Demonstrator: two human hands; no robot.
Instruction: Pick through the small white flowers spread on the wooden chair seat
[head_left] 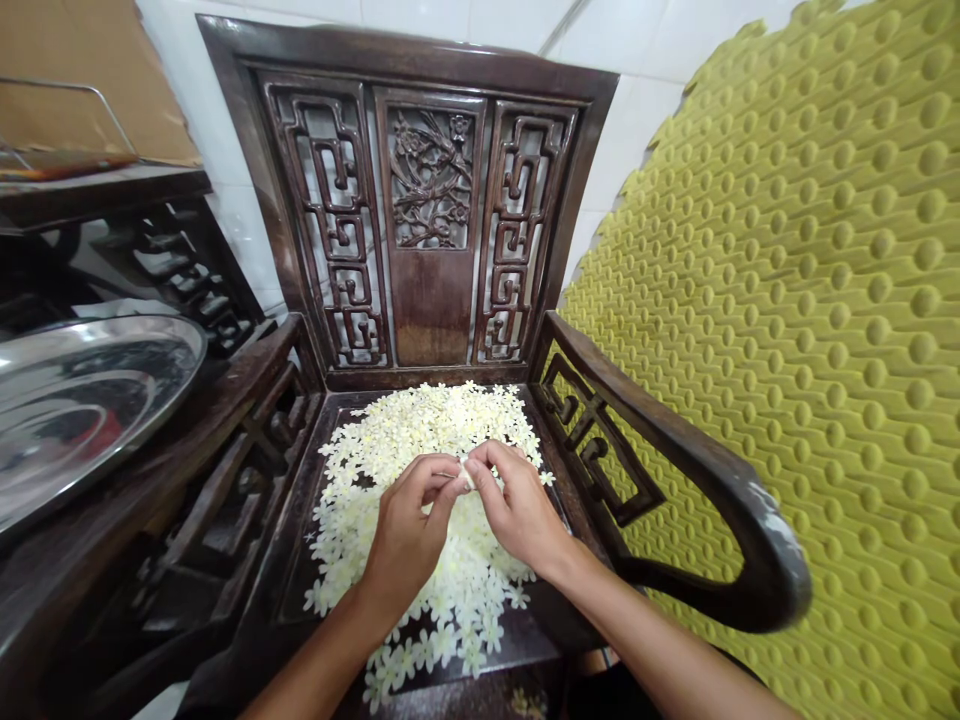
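Note:
My left hand (418, 515) and my right hand (517, 500) meet over the seat of a dark carved wooden chair (532, 625). Their thumbs and index fingers pinch a small white flower (467, 476) between them; the fingertips cover much of it. A thin line shows by my left fingertips, too fine to make out. Below both hands, a thick layer of loose white flowers (435, 420) with pale yellow centres spreads across the seat, reaching its front edge. Part of the layer is hidden behind my hands and wrists.
Armrests flank the seat, the right one (720, 500) curving toward me. At the left is a large round metal tray (169, 345). Yellow bumpy foam matting (840, 300) rises on the right. Behind the carved backrest (435, 300) stands a white tiled wall (420, 18).

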